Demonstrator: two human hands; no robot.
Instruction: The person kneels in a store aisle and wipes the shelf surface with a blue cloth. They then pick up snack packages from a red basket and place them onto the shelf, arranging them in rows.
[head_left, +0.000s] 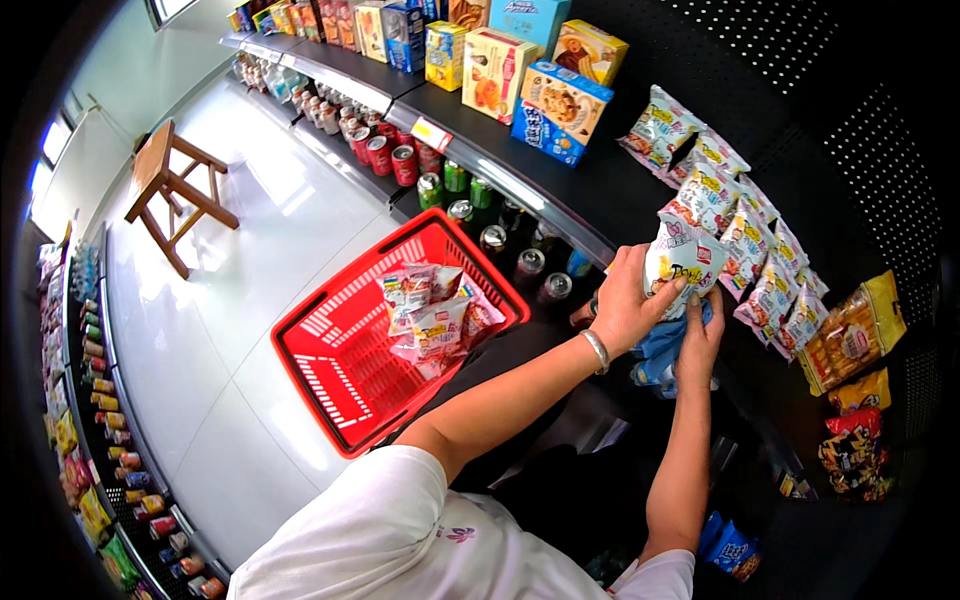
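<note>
My left hand (634, 304), with a silver bracelet at the wrist, grips a small white-and-pink snack bag (682, 259) from its left side. On the bag's lower right, my right hand (699, 341) holds it too, thumb on its front. The bag is over the shelf's front edge, close to rows of similar snack bags (750, 240) on the black shelf (600, 199). Blue packaging (661, 345) shows just below the hands; whether it is touched I cannot tell. To the left, a red plastic shopping basket (330, 349) contains several matching snack bags (439, 326).
Cookie boxes (562, 109) stand farther along the shelf, above drink cans (405, 165) on a lower level. A yellow snack pack (851, 334) lies right of the bags. A wooden stool (176, 187) stands on the tiled floor (247, 300); another stocked shelf (127, 420) runs along the left.
</note>
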